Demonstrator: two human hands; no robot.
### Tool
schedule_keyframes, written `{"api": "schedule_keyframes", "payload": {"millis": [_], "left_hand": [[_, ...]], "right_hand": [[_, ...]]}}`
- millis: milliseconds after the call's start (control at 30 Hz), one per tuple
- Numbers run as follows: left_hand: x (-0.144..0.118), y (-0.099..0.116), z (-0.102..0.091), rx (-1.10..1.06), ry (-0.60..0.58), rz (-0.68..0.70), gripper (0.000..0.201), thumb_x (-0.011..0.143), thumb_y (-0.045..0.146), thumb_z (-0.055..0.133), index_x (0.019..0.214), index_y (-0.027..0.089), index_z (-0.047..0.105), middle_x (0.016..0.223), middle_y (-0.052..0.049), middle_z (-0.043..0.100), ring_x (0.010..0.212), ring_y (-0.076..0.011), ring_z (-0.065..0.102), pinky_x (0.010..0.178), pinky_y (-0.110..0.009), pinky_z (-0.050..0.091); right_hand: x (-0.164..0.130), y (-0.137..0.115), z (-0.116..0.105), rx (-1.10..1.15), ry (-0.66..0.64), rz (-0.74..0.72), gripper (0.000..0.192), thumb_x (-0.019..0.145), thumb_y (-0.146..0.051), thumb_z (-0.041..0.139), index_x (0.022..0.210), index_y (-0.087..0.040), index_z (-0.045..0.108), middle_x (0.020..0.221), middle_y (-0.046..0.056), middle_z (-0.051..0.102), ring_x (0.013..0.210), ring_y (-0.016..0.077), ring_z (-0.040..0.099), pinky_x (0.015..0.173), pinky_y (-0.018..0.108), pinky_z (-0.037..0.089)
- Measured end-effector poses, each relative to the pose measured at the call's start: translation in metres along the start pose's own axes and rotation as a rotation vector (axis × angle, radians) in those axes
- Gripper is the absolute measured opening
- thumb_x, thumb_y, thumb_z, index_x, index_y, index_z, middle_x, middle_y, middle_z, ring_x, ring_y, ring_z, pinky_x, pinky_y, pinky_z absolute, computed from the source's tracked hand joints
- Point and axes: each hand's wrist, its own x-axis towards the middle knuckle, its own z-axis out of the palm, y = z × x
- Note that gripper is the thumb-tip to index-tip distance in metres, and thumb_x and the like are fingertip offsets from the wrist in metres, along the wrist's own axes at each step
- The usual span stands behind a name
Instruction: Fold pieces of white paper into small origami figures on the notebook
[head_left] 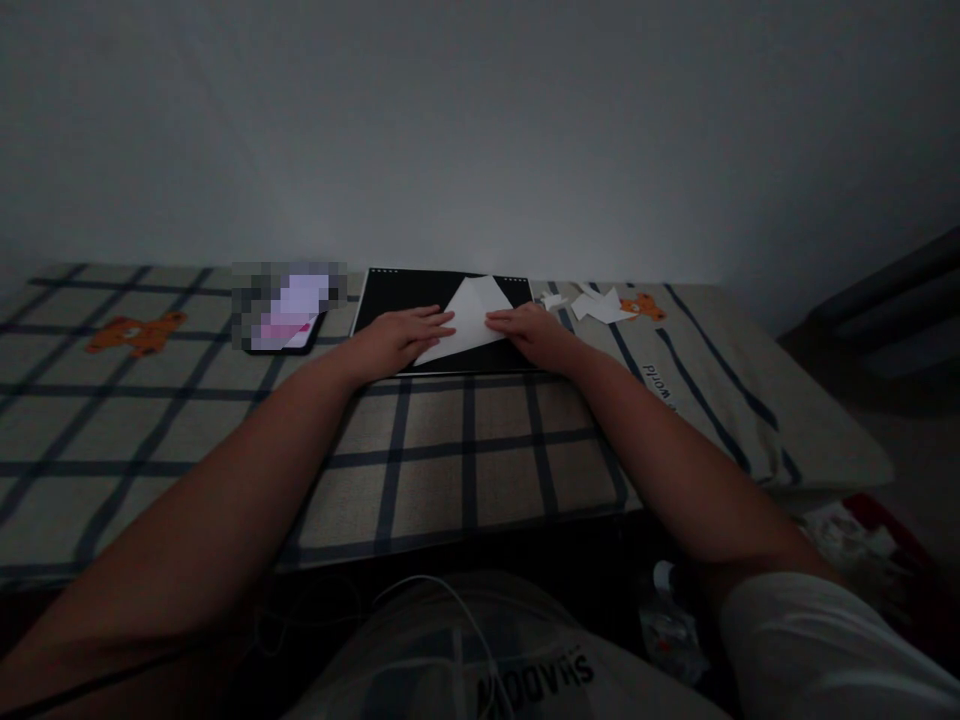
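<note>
A white sheet of paper [472,310], with slanted edges like a folded piece, lies on a black pad [397,290] with small holes along its far edge. My left hand [394,342] rests on the paper's left side, palm down, its fingers stretched out and slightly apart. From the other side, my right hand [536,335] lies flat with extended fingertips touching the paper's right edge. Neither hand is wrapped around anything. Just right of the pad are white folded paper pieces [600,304], with a smaller white scrap [553,300] beside them.
A phone [289,315] with a lit, partly blurred screen sits left of the pad. The checked tablecloth [435,430] carries orange bear prints and meets a plain wall [480,130]. Below the table's front edge are a white cable [465,605] and a clear bottle [667,620].
</note>
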Motion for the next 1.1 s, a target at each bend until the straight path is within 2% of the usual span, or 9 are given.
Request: {"api": "schedule_keyframes", "payload": {"millis": [167, 433, 600, 767, 1000, 1100], "left_hand": [[-0.0009, -0.0024, 0.0001, -0.012, -0.014, -0.004, 0.049, 0.108, 0.042, 0.036, 0.147, 0.024, 0.061, 0.162, -0.003, 0.049, 0.154, -0.0209, 0.040, 0.128, -0.043, 0.031], [-0.0002, -0.0019, 0.0023, 0.013, 0.089, -0.014, 0.048, 0.106, 0.045, 0.043, 0.138, 0.021, 0.069, 0.160, -0.010, 0.052, 0.145, -0.0266, 0.051, 0.122, -0.049, 0.039], [0.0000, -0.0031, 0.0023, 0.015, 0.041, -0.030, 0.050, 0.107, 0.047, 0.040, 0.142, 0.024, 0.066, 0.162, -0.008, 0.048, 0.150, -0.0265, 0.046, 0.126, -0.050, 0.034], [0.0000, -0.0015, 0.0015, 0.026, 0.019, -0.050, 0.054, 0.108, 0.053, 0.035, 0.142, 0.025, 0.065, 0.164, -0.005, 0.047, 0.152, -0.0241, 0.043, 0.128, -0.046, 0.031], [-0.0004, 0.0002, 0.0005, 0.006, 0.014, -0.032, 0.055, 0.107, 0.052, 0.036, 0.144, 0.023, 0.065, 0.164, -0.006, 0.046, 0.153, -0.0261, 0.042, 0.128, -0.048, 0.030], [-0.0001, -0.0006, 0.0008, 0.007, 0.000, -0.044, 0.054, 0.108, 0.053, 0.035, 0.145, 0.025, 0.064, 0.164, -0.004, 0.045, 0.154, -0.0260, 0.040, 0.129, -0.050, 0.029]], "right_hand": [[-0.0017, -0.0001, 0.0017, -0.015, 0.028, -0.006, 0.054, 0.096, -0.008, 0.043, 0.139, -0.027, 0.068, 0.148, 0.006, 0.065, 0.121, 0.0280, 0.059, 0.106, 0.051, 0.042], [0.0002, -0.0040, -0.0018, -0.037, -0.011, 0.018, 0.053, 0.093, -0.008, 0.044, 0.134, -0.024, 0.073, 0.144, 0.007, 0.067, 0.121, 0.0291, 0.060, 0.107, 0.051, 0.043], [-0.0007, -0.0035, -0.0034, 0.017, -0.006, 0.012, 0.052, 0.093, -0.009, 0.046, 0.133, -0.028, 0.074, 0.143, 0.006, 0.068, 0.123, 0.0301, 0.059, 0.109, 0.054, 0.042], [-0.0009, -0.0026, -0.0036, 0.032, -0.002, 0.006, 0.050, 0.093, -0.009, 0.047, 0.131, -0.025, 0.075, 0.142, 0.008, 0.068, 0.123, 0.0285, 0.059, 0.109, 0.051, 0.042], [-0.0020, -0.0014, -0.0055, 0.044, -0.013, 0.011, 0.042, 0.097, -0.015, 0.049, 0.129, -0.027, 0.076, 0.141, 0.009, 0.068, 0.124, 0.0282, 0.059, 0.110, 0.052, 0.041], [-0.0028, -0.0012, -0.0058, 0.052, -0.005, 0.007, 0.040, 0.098, -0.016, 0.050, 0.127, -0.027, 0.076, 0.141, 0.009, 0.069, 0.124, 0.0289, 0.060, 0.110, 0.053, 0.042]]}}
